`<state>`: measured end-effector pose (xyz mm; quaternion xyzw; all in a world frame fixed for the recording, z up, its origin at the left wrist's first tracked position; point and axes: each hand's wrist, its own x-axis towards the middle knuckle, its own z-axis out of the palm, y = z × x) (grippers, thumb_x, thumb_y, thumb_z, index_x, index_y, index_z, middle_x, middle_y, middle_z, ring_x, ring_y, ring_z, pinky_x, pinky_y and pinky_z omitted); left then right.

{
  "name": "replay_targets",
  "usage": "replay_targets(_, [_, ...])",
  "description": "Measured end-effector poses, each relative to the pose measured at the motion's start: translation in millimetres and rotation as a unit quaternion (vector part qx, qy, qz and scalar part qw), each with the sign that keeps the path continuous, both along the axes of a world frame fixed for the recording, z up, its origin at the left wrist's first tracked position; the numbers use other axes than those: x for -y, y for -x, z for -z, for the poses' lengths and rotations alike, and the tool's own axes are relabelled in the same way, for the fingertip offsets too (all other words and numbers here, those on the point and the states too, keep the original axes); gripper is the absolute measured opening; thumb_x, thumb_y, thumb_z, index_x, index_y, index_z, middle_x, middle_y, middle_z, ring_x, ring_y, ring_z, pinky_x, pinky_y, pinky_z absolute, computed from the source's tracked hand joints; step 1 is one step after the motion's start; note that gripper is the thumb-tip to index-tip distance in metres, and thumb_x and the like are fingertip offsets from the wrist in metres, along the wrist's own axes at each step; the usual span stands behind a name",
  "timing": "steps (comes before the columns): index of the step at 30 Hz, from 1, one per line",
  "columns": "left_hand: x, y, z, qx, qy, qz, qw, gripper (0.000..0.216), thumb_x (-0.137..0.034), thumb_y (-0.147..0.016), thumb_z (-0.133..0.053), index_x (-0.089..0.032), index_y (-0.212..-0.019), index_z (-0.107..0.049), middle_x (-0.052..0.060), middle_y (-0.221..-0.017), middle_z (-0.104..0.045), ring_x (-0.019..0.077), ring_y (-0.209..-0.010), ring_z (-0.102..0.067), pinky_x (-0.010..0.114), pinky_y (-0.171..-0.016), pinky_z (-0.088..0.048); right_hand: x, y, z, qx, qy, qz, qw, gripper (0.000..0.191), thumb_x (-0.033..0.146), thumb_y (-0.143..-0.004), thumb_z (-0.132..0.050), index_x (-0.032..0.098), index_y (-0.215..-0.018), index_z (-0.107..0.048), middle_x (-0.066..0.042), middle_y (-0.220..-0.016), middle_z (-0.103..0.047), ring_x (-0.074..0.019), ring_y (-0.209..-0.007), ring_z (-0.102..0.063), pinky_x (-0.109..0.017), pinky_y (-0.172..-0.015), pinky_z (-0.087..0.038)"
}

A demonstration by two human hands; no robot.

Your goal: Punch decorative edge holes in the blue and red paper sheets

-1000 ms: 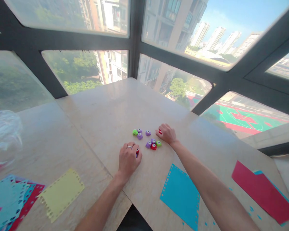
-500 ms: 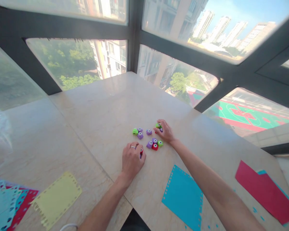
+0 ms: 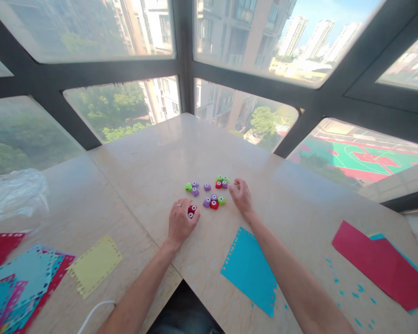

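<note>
Red and purple, two small pieces show inside the curl of my left hand (image 3: 183, 221): the red piece (image 3: 193, 208) on the far side, the purple piece (image 3: 190, 215) on the near side. Fingers and thumb are bent round the pair, and I cannot tell whether anything more lies under my palm.

My right hand (image 3: 234, 184) is half curled, with a narrow gap between thumb and forefinger and nothing visible in it. Just to its left on the bench (image 3: 153, 171) sits the back cluster (image 3: 221, 182), two green pieces behind a red and a purple one, tightly packed. That cluster is plainly nearer my right hand than my left.

Between my hands, and a little closer to me, lies the front cluster (image 3: 213, 202): two purple pieces, a red and a green. From my left hand it is off to the right; from my right hand, to the left and nearer my body. Straight ahead of my left fingers is the trio (image 3: 192, 188), one green with two purple. A lone purple piece (image 3: 207, 187) stands apart between the trio and the back cluster. Each piece is too stubby to show a clear long axis.
</note>
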<state>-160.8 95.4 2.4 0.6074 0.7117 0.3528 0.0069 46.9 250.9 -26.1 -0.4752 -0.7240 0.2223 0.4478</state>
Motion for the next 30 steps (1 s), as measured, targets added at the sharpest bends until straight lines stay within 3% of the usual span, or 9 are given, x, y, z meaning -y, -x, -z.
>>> replay_targets(6, [15.3, 3.1, 10.3, 0.066, -0.03, -0.075, 0.994, 0.033, -0.035, -0.082, -0.061, -0.019, -0.111, -0.057, 0.013, -0.108, -0.064, 0.0294, -0.104, -0.061, 0.045, -0.094, -0.049, 21.1, -15.8, 3.5, -0.03, 0.009, 0.008, 0.999, 0.035, 0.044, -0.086, -0.054, 0.02, -0.111, -0.057, -0.014, -0.107, -0.064, -0.0257, -0.095, -0.062, -0.045, -0.088, -0.051])
replay_targets(11, [37.1, 4.1, 15.5, 0.03, -0.028, -0.097, 0.994, 0.051, -0.046, -0.08, -0.065, -0.018, -0.12, -0.052, 0.016, -0.115, -0.063, 0.0329, -0.11, -0.06, 0.05, -0.098, -0.046, 17.8, -24.8, 2.0, -0.054, 0.055, 0.007, 0.997, 0.029, 0.046, -0.084, -0.052, 0.02, -0.095, -0.062, -0.01, -0.091, -0.068, -0.0232, -0.082, -0.063, -0.04, -0.079, -0.052])
replay_targets(19, [58.2, 8.0, 14.7, 0.019, -0.014, -0.076, 0.997, 0.042, -0.045, -0.083, -0.062, -0.02, -0.116, -0.057, 0.012, -0.109, -0.068, 0.0312, -0.106, -0.062, 0.048, -0.094, -0.048, 10.1, -44.8, -3.9, -0.07, 0.107, -0.036, 0.991, 0.032, 0.049, -0.079, -0.052, 0.02, -0.082, -0.064, -0.007, -0.081, -0.07, -0.0226, -0.077, -0.062, -0.037, -0.072, -0.049])
replay_targets(24, [57.8, 10.8, 12.7, 0.041, -0.004, -0.069, 0.997, 0.029, -0.038, -0.089, -0.053, -0.022, -0.112, -0.061, 0.01, -0.107, -0.07, 0.0295, -0.102, -0.063, 0.046, -0.092, -0.049, 17.5, -60.8, -3.8, -0.077, 0.138, -0.052, 0.986, 0.032, 0.048, -0.076, -0.055, 0.019, -0.084, -0.066, -0.007, -0.083, -0.07, -0.0219, -0.077, -0.062, -0.037, -0.074, -0.048])
replay_targets(30, [51.7, 22.3, 9.6, -0.001, 0.01, -0.019, 1.0, 0.026, -0.034, -0.09, -0.053, -0.019, -0.11, -0.063, 0.011, -0.107, -0.068, 0.0296, -0.101, -0.06, 0.045, -0.092, -0.047, 29.7, -87.2, -10.2, -0.091, 0.184, -0.062, 0.977, 0.03, 0.047, -0.072, -0.063, 0.019, -0.082, -0.069, -0.007, -0.083, -0.071, -0.0208, -0.078, -0.063, -0.035, -0.074, -0.05])
